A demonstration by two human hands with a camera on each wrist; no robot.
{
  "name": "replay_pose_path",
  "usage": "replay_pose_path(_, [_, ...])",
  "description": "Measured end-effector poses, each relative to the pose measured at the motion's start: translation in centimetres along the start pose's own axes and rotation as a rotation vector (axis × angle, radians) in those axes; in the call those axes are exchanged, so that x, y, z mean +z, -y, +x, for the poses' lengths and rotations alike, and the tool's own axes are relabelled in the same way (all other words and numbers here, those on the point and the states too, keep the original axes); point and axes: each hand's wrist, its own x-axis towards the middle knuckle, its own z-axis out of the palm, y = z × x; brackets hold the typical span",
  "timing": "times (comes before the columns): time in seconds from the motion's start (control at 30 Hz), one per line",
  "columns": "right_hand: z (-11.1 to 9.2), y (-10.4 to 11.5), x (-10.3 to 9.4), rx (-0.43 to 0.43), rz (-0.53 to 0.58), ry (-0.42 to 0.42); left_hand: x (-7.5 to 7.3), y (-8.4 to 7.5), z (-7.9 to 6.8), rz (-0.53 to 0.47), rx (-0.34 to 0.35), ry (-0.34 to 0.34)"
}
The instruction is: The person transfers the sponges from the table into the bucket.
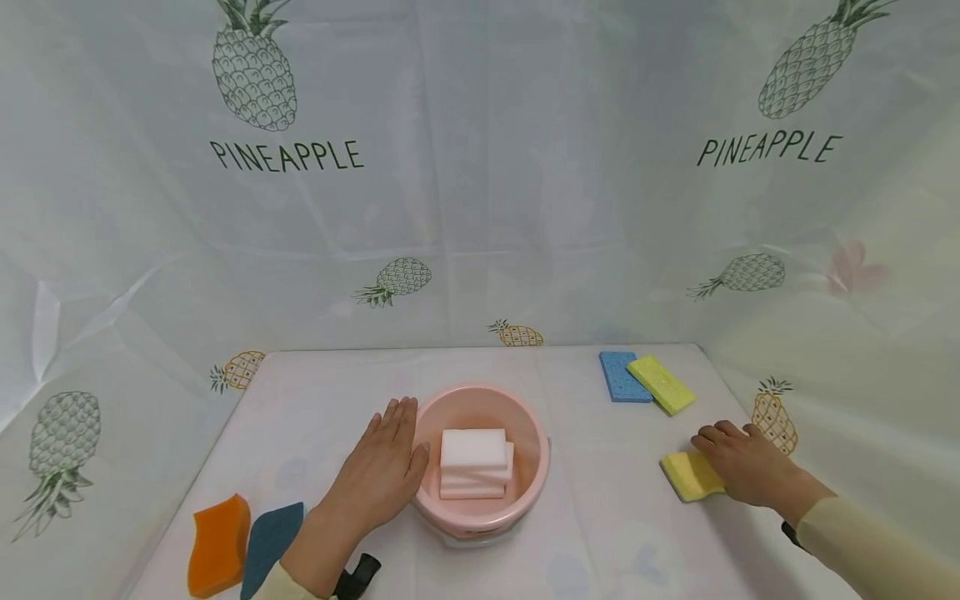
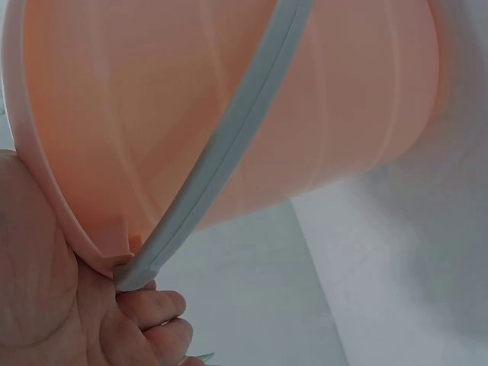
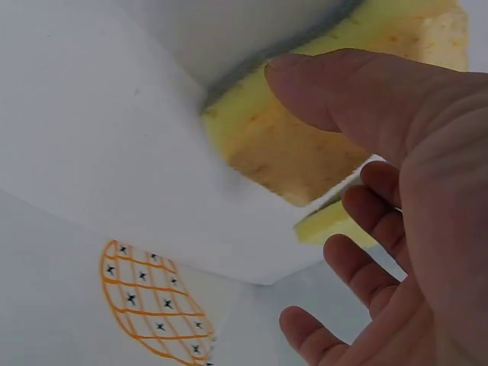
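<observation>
A pink bucket [image 1: 539,467] with a grey handle [image 2: 229,145] stands mid-table. Inside it lie several stacked white sponges [image 1: 474,450]. My left hand [image 1: 382,471] rests against the bucket's left rim, fingers straight and pointing away from me; in the left wrist view the palm meets the rim beside the handle's hinge. Over at the right, my right hand [image 1: 738,462] pinches a yellow sponge [image 1: 692,477] with a dark scouring layer. The right wrist view shows the thumb on the side of this sponge [image 3: 297,156], its index finger hidden behind it, and the other fingers loosely bent.
A blue sponge [image 1: 622,379] lies partly under a yellow-green sponge [image 1: 662,385] at the back right. Near the front left are an orange sponge [image 1: 217,546] and a dark blue sponge [image 1: 270,542]. A pineapple-print sheet [image 1: 480,183] hangs behind the table.
</observation>
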Motion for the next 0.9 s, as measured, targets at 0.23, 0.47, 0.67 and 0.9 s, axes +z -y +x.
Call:
replay_pose_path(0.23, [-0.2,-0.8,1.2,0.016,0.035,-0.008,0.1,0.1,0.0,-0.015,0.001,-0.009])
replay_pose_path(0.47, [1.3,0.0,-0.7,0.080,0.111,-0.066,0.1,0.1,0.0,-0.008,0.003,-0.014])
replay_pose_path(0.67, [3.5,1.5,-4.2,0.090,0.093,-0.172,0.1,0.1,0.0,-0.012,0.001,-0.009])
replay_pose_path(0.9, [6.1,3.7,-8.6,0.035,0.127,-0.397,0.1,0.1,0.0,-0.018,-0.008,0.002])
